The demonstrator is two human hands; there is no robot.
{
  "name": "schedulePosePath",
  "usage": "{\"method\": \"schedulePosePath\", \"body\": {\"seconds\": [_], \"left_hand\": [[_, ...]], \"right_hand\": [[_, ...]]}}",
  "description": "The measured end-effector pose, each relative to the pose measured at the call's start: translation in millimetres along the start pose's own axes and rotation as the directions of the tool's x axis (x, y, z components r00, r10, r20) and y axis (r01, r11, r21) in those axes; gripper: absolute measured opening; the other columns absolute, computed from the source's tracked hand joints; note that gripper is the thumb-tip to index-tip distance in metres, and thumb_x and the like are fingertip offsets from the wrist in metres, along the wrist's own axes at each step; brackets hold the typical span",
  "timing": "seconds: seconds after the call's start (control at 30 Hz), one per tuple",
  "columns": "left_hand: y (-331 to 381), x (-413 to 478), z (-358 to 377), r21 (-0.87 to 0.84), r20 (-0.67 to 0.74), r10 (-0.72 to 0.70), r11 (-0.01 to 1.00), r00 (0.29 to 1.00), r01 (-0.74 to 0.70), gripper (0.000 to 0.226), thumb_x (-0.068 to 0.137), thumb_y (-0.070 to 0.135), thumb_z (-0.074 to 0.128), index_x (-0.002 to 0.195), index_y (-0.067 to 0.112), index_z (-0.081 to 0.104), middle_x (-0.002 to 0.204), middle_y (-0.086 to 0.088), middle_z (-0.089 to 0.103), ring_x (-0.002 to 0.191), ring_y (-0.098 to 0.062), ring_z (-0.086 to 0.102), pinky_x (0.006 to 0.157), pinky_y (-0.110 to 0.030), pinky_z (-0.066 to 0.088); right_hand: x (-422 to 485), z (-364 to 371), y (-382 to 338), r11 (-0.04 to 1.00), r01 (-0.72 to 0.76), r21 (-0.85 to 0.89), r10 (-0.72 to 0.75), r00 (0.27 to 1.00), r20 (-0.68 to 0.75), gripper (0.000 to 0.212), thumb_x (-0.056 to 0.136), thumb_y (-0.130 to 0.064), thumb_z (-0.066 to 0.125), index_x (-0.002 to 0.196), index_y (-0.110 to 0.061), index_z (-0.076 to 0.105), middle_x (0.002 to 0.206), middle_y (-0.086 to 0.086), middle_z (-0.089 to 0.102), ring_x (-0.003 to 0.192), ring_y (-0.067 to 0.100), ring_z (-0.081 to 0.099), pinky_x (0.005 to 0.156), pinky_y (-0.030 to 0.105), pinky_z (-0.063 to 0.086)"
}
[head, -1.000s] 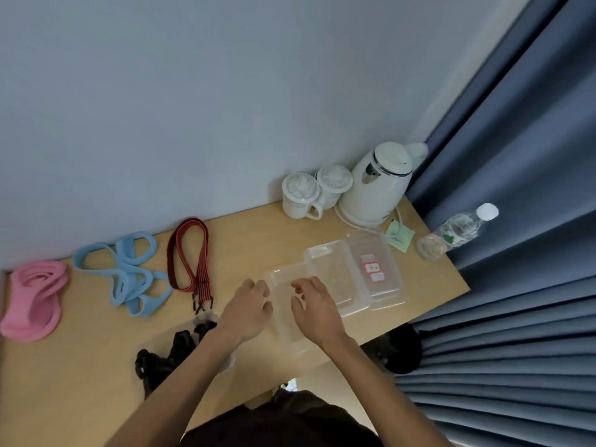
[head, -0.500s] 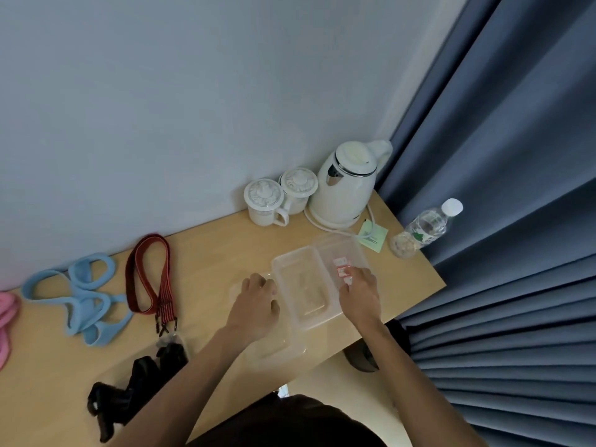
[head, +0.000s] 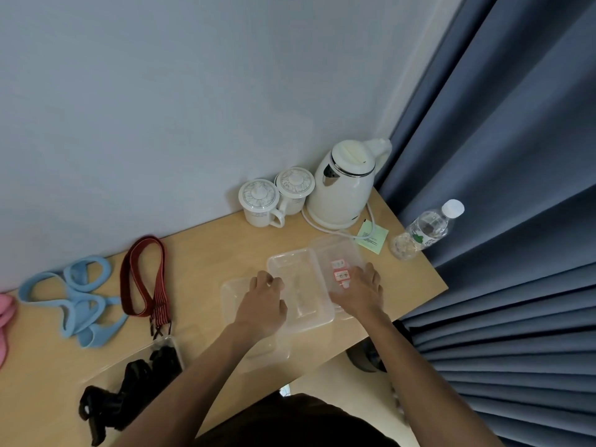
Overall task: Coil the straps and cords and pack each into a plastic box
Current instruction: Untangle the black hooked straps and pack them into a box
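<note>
The left hand (head: 263, 304) had its fingers curled over the left rim of the middle clear box (head: 301, 285), its grip clamped on that edge, with the wrist above a nearer clear box (head: 230, 293). The right hand (head: 359, 290) lay flat on the labelled box (head: 337, 253) just beside the middle one, fingers straight and spread, its grip apart. All three boxes sat on the tabletop (head: 206, 246). A black strap (head: 129, 391) lay at the near left edge, partly in a fourth clear box (head: 172, 345). The red strap (head: 145, 279), blue straps (head: 74, 295) and pink strap (head: 4, 317) lay loose to the left. A kettle (head: 345, 188) stood by the wall.
</note>
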State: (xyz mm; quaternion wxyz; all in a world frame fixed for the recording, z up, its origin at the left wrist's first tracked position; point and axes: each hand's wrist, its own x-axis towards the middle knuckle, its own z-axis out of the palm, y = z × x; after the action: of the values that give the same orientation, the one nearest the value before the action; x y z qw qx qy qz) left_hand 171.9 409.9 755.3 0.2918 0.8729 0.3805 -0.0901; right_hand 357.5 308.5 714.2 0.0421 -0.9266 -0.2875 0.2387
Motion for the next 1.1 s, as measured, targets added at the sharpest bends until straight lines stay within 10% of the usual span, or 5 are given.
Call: {"method": "schedulePosePath", "body": {"seconds": [1.1], "left_hand": [[2, -7, -23, -0.025, -0.085, -0.022, 0.999, 0.996, 0.020, 0.040, 0.092, 0.016, 0.046, 0.131, 0.012, 0.042, 0.131, -0.007, 0.035, 0.123, -0.022, 0.033, 0.096, -0.035, 0.043]], "right_hand": [[-12, -44, 10, 0.999, 0.018, -0.051, -0.017, 1.000, 0.006, 0.114, 0.065, -0.055, 0.074, 0.148, -0.030, 0.000, 0.150, 0.016, 0.014, 0.133, 0.034, 0.018, 0.106, 0.046, 0.022]]}}
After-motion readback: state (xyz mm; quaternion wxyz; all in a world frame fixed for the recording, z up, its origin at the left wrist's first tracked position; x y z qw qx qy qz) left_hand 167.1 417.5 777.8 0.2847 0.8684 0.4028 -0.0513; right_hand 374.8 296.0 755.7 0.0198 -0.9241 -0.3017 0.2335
